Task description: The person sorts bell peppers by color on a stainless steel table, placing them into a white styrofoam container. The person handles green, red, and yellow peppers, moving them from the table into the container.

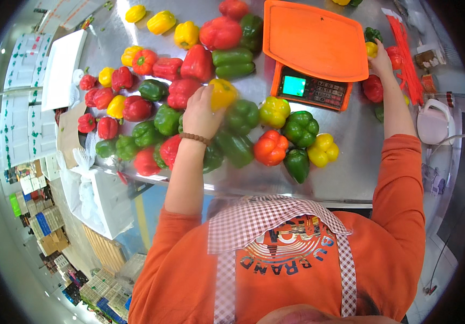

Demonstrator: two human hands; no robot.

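Observation:
My left hand (203, 111) grips a yellow bell pepper (223, 94) above the crowded peppers on the left; slight blur surrounds it. Just below that pepper are blurred green bell peppers (242, 117). At the right, beyond the scale, my right hand (381, 60) has its fingers around a small yellow pepper (371, 49). Near it lie a dark green pepper (373, 34) and a red bell pepper (373, 88). An orange digital scale (275, 87) with a bare orange tray (315, 38) stands between my hands. Before it sit an orange-red pepper (271, 148) and several green and yellow ones.
Many mixed bell peppers, among them a red one (197, 63), cover the left of the metal table (337, 188). Red ties (404, 56) and a white jug (434, 121) are at the right. A white foam box (111, 198) with plastic bags stands off the table's left corner.

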